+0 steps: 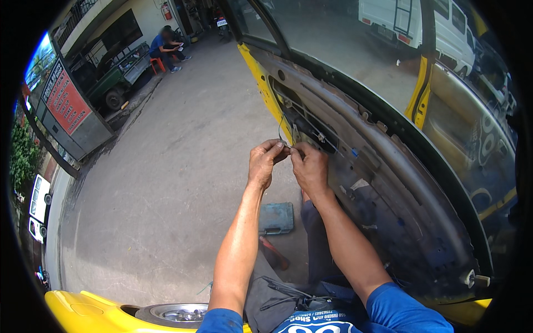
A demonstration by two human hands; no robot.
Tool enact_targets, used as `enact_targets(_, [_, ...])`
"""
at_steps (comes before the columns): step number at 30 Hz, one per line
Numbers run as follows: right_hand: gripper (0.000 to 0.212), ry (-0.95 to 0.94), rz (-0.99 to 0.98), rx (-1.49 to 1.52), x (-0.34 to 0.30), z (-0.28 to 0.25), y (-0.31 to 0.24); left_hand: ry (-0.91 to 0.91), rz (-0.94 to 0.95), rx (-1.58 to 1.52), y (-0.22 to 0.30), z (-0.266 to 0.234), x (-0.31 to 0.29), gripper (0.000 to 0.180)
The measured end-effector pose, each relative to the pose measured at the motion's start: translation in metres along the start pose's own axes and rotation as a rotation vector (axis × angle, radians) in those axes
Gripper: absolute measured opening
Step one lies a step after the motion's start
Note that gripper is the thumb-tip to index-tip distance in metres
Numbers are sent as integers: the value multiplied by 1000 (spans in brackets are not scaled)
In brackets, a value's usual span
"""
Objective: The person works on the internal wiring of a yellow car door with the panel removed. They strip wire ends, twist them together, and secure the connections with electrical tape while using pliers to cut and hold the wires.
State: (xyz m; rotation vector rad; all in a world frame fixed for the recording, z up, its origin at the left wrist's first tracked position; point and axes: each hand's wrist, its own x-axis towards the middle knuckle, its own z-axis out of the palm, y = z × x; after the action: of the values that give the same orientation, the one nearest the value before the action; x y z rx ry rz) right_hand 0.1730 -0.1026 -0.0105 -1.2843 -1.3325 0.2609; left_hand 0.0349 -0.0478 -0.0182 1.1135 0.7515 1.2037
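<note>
My left hand and my right hand meet fingertip to fingertip beside the opened door. Both pinch a thin dark wire, which rises from the fingers along the yellow door edge. Its ends are hidden between my fingertips. Just right of my right hand, the door's inner panel lies bare, with a large opening that shows rods and a latch part. A small blue clip sits on the panel. Across my lap rests a bundle of black cables.
On the concrete below stand a teal tool case and a red-handled tool. A yellow fender with a wheel borders the lower left. Far off, a person sits on a red stool near a green vehicle.
</note>
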Motion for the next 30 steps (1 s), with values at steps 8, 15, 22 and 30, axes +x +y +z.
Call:
enact_targets(8, [17, -81, 21, 200, -5, 2, 10, 60, -15, -17, 1, 0, 0, 20])
enact_targets(15, [18, -86, 198, 210, -3, 2, 11, -19, -40, 36, 3, -2, 0, 24])
enact_targets(22, [21, -128, 178, 308, 1, 1, 5, -91, 54, 34, -3, -7, 1, 26])
enact_targets(30, [21, -286, 303, 420, 16, -5, -7, -111, 33, 215, 16, -12, 2, 25])
